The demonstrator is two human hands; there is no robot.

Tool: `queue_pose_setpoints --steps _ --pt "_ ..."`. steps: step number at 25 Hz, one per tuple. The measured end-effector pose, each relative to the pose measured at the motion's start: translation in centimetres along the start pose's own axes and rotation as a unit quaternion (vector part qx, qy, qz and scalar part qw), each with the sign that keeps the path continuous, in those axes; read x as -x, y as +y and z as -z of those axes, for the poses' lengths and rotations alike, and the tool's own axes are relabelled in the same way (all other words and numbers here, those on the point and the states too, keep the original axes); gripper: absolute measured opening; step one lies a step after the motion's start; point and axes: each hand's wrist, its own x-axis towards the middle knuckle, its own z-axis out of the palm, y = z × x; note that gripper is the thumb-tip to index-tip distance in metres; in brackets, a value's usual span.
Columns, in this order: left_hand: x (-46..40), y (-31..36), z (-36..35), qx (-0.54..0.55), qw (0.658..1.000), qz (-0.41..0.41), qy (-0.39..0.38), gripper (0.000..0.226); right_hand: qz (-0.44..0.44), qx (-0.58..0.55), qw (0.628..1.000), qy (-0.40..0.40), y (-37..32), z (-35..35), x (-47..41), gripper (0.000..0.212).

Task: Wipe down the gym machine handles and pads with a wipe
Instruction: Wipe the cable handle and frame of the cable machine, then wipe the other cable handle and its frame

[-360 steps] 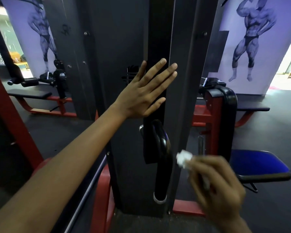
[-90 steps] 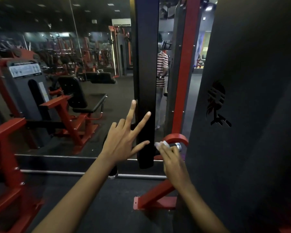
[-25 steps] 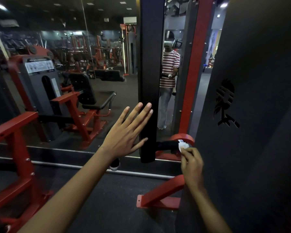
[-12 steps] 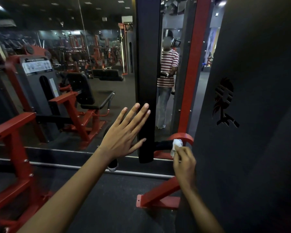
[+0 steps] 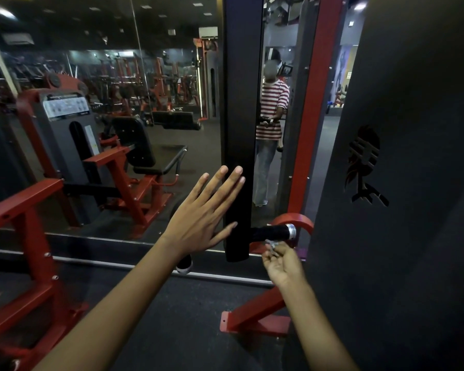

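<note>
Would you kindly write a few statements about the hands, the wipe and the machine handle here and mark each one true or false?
1. The left hand is spread flat, fingers straight, beside the black upright pad. True.
2. The right hand holds a spray bottle. False: it pinches a small white wipe.
3. The wipe sits just under the black handle. True.
4. The handle's end cap is red. False: the end collar is silver metal.
5. The wipe is draped over the black upright pad. False: it is below the handle.
</note>
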Motion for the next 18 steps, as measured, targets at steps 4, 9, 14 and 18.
queue_pose_setpoints --steps 4,9,14,18 --pt "0.1 -0.2 0.2 0.027 1.0 -0.007 -0.005 0.085 -0.009 0.154 0.987 -0.038 2.0 -0.8 0.9 0.033" --pt "0.1 -0.3 0.1 0.045 0.999 -0.01 -0.008 0.084 0.054 0.234 0.97 0.035 1.2 -0.5 1.8 0.029" --pt "0.2 -0.5 0.2 0.079 0.997 -0.012 -0.001 0.082 0.126 0.245 0.959 0.064 -1.2 -0.2 5.3 0.021" --pt "0.8 -0.3 0.8 0.198 0.98 -0.023 0.02 0.078 0.291 0.366 0.881 0.071 -2.1 -0.4 8.8 0.007"
